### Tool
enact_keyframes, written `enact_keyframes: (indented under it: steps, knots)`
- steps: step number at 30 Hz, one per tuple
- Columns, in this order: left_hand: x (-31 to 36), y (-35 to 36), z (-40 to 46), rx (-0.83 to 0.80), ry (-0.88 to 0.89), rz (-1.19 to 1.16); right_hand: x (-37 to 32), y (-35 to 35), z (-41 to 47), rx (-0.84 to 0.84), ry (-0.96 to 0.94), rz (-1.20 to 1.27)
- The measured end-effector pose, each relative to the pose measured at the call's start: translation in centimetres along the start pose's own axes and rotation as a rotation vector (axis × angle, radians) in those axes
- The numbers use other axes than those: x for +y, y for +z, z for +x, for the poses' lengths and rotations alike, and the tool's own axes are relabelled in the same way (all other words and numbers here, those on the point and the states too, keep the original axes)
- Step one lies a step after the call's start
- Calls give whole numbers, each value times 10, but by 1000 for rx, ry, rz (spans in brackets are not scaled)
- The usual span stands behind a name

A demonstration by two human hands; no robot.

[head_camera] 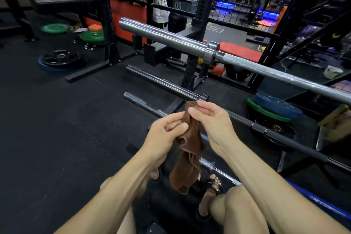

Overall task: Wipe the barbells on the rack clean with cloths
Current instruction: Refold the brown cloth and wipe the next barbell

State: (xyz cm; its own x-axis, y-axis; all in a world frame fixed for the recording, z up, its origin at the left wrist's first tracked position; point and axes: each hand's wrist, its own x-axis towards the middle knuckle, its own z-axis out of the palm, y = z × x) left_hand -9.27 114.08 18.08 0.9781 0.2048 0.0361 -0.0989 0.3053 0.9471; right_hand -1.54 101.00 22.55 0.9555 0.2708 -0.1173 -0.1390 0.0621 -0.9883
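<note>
The floor (57, 119) is black rubber matting. A black rack (191, 74) stands on it, with tall perforated uprights.

The top barbell (190, 43) lies across the rack, chrome, running from upper centre down to the right edge; its thick sleeve points left and a collar separates sleeve from shaft. A second bar (163, 83) lies lower on the rack, dark grey. A third bar (284, 135) lies lower again, black, passing behind the hands. A fourth bar (218, 171) shows near the person's feet, partly hidden by the cloth.

Plates (275, 108), blue over green over black, are stacked on the floor right of the rack. More plates lie on the floor at the left: black (59, 60) and green (92, 36).

The cloth (190, 150) is brown. It hangs in front of the rack, below the top barbell, touching no bar as far as can be seen.

The left hand (167, 133) holds the cloth's middle; its grip is a pinch, thumb pressed on the fabric. The right hand (209, 118) holds the cloth's upper end; its grip is a pinch between thumb and fingertips.
</note>
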Motion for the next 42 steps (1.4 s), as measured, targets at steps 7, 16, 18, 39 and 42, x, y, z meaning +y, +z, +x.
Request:
enact_keyframes:
  steps: [7,16,18,39,42]
  knots:
    - [11,12,1,126,-44,-59,2,-12,-39,17,-237,-630]
    - [9,17,-4,52,-19,-35,-10,-11,-54,-107,-60,-491]
    - [12,17,-2,19,15,19,-18,-12,-52,-135,68,-331]
    - [82,-75,29,180,202,642,-71,-170,-1,-214,-529,-1183]
    - [91,-75,29,228,225,580,-68,-175,3,-191,-572,-1253]
